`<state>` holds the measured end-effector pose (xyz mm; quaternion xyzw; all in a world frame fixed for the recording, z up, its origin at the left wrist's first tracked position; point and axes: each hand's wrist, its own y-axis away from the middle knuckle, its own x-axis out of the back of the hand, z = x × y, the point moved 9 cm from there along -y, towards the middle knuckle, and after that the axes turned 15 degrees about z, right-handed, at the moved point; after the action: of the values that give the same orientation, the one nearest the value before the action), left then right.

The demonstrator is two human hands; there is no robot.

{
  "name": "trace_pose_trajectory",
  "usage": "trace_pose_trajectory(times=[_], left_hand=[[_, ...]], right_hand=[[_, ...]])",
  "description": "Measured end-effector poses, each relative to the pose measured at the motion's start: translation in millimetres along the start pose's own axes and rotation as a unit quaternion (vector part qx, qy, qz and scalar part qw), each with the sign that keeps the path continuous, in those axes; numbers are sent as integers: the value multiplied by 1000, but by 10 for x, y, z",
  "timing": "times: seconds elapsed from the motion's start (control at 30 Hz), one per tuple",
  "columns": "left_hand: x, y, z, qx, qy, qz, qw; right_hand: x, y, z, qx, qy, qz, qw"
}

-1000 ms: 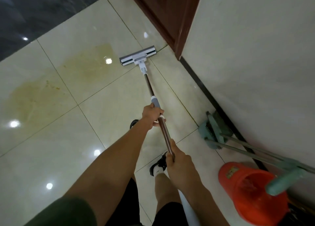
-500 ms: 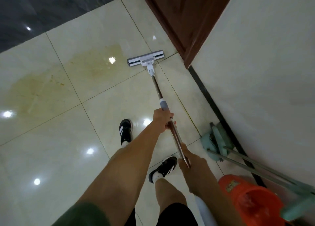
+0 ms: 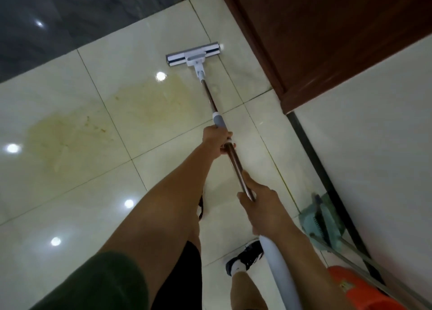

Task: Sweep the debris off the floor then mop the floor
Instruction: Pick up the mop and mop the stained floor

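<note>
Glossy cream tile floor (image 3: 70,192), yellowish stain (image 3: 100,125) left of mop (image 3: 194,56). Mop head flat on tile beside brown door (image 3: 315,41). Left hand (image 3: 216,141) and right hand (image 3: 259,199) clasp shaft. Right of mop: green item (image 3: 325,223), probably dustpan; orange bucket (image 3: 355,291).

The mop (image 3: 211,94) is being held at a slant, its flat white-and-grey head (image 3: 193,56) being pressed flat on the glossy cream floor (image 3: 70,192) at the far end, near the brown door. Its metal pole with the grey collar is being run back towards the near right. A yellowish stain (image 3: 77,132) is being shown spread left of the head.
</note>
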<state>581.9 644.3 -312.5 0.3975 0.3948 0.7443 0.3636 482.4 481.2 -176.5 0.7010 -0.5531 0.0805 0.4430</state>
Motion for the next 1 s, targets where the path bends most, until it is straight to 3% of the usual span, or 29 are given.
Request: trace_pose_trajectory(times=[0.27,0.43,0.67,1.0], left_hand=[[602,-731,1207,-37,30,37,998],[837,-850,1328,-52,20,61,997],[963,-556,709,-40,-19,46,998],[896,441,-1445,-41,11,38,998]], right_hand=[[-558,-913,-1082,-45,-30,-45,998],[-759,-906,-1376,-11,-10,-47,999],[-796,-244,-1085,-26,-3,-21,999],[-754,1365,504,46,-9,22,999]])
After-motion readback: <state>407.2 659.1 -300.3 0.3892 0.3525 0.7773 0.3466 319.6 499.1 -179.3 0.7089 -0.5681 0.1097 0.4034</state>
